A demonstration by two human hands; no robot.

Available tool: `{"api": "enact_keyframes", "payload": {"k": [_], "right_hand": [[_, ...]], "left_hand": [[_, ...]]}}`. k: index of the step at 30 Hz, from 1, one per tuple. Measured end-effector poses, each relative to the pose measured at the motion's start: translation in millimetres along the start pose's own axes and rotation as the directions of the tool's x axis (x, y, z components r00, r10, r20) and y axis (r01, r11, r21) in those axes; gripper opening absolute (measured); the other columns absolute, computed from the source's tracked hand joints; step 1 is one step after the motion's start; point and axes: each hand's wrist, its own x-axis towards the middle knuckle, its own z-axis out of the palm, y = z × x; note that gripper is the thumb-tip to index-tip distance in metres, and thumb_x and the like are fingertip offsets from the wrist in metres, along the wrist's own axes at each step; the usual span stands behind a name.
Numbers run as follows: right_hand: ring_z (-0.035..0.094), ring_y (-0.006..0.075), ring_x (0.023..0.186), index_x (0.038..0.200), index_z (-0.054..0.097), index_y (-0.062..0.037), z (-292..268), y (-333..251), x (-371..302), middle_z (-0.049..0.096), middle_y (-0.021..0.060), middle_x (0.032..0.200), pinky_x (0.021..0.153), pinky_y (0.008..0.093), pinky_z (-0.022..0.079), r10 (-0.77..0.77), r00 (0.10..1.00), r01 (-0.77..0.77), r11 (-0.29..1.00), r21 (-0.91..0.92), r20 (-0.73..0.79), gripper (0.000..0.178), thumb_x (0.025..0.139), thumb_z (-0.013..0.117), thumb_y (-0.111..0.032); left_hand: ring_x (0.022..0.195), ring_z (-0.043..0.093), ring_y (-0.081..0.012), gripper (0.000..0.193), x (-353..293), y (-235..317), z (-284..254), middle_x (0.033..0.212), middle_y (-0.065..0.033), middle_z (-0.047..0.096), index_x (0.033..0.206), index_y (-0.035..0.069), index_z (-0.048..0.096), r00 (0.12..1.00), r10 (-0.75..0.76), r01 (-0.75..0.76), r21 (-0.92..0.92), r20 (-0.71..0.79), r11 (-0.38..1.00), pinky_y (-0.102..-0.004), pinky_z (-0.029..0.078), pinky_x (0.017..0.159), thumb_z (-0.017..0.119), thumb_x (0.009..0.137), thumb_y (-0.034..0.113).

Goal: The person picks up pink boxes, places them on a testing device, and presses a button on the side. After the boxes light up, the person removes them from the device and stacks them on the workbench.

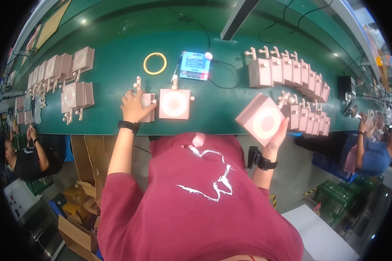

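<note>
My right hand (279, 135) grips a square pink box (248, 114) by its lower right edge. The box is tilted and raised at the bench's near edge, with a white-ringed round face and a knobbed stem at one corner. My left hand (134, 108) is spread across another pink box (149, 114) on the bench, its thumb toward the right edge and its fingers at the far left side. That hand hides much of the box. Just right of it lies a third pink box (175, 115), ring face up, with a stem at the top and a peg at the right.
Rows of pink boxes (262, 75) stand at the right; more pink boxes (82, 58) are grouped at the left. A blue device (195, 63) with cables and a yellow ring (145, 64) lie on the green bench (217, 117). Other people work at both sides.
</note>
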Motion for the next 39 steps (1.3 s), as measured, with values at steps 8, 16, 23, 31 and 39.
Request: {"api": "enact_keyframes", "payload": {"k": [8, 16, 23, 31, 39], "right_hand": [[0.054, 0.0131, 0.091, 0.112, 0.054, 0.0, -6, 8, 4, 0.057, 0.0065, 0.101, 0.08, 0.0258, 0.045, -0.228, 0.971, 0.167, 0.863, -0.477, -0.073, 0.034, 0.099, 0.047, -0.031], [0.055, 0.0157, 0.094, 0.112, 0.055, 0.0008, -27, 13, 3, 0.058, 0.0085, 0.105, 0.082, 0.0274, 0.046, -0.218, 0.971, 0.135, 0.84, -0.526, -0.1, 0.035, 0.1, 0.046, -0.031], [0.059, 0.0185, 0.084, 0.116, 0.051, 0.0032, -23, -2, 9, 0.061, 0.0136, 0.092, 0.074, 0.0302, 0.047, -0.326, 0.932, 0.105, 0.66, -0.744, -0.157, 0.043, 0.095, 0.053, -0.034], [0.061, 0.0397, 0.086, 0.121, 0.044, 0.0058, -62, -8, 49, 0.061, 0.0276, 0.09, 0.076, 0.0447, 0.047, -0.395, 0.918, -0.003, 0.106, -0.994, -0.045, 0.059, 0.089, 0.059, -0.041], [0.06, 0.0448, 0.089, 0.125, 0.042, 0.0042, -62, -4, 85, 0.062, 0.0289, 0.096, 0.077, 0.0491, 0.047, -0.364, 0.914, 0.114, -0.192, -0.975, 0.178, 0.066, 0.087, 0.061, -0.046]], "left_hand": [[0.121, 0.036, -0.044, 0.064, 6, -2, 5, 0.133, -0.0208, 0.041, 0.119, 0.018, 0.057, 0.992, 0.127, -0.127, 0.003, -0.024, 0.992, -0.0599, 0.043, 0.083, 0.075, 0.065, 0.047], [0.117, 0.041, -0.0415, 0.059, -2, 17, 12, 0.127, -0.0181, 0.047, 0.114, 0.016, 0.06, 0.986, 0.062, -0.056, 0.041, -0.155, 0.998, -0.0576, 0.045, 0.083, 0.075, 0.063, 0.042], [0.116, 0.042, -0.0424, 0.061, -2, 14, 13, 0.125, -0.0164, 0.05, 0.113, 0.015, 0.061, 0.981, 0.052, -0.05, 0.017, -0.186, 0.999, -0.0595, 0.043, 0.082, 0.077, 0.062, 0.043], [0.115, 0.043, -0.0435, 0.06, -4, 27, 17, 0.125, -0.0164, 0.051, 0.112, 0.015, 0.061, 0.979, -0.018, 0.016, -0.012, -0.204, 1.0, -0.0586, 0.043, 0.083, 0.077, 0.062, 0.043], [0.113, 0.043, -0.0433, 0.064, -16, 81, 30, 0.127, -0.0165, 0.05, 0.113, 0.014, 0.062, 0.983, -0.019, 0.011, -0.041, -0.181, 0.999, -0.0599, 0.042, 0.08, 0.077, 0.06, 0.046]]}}
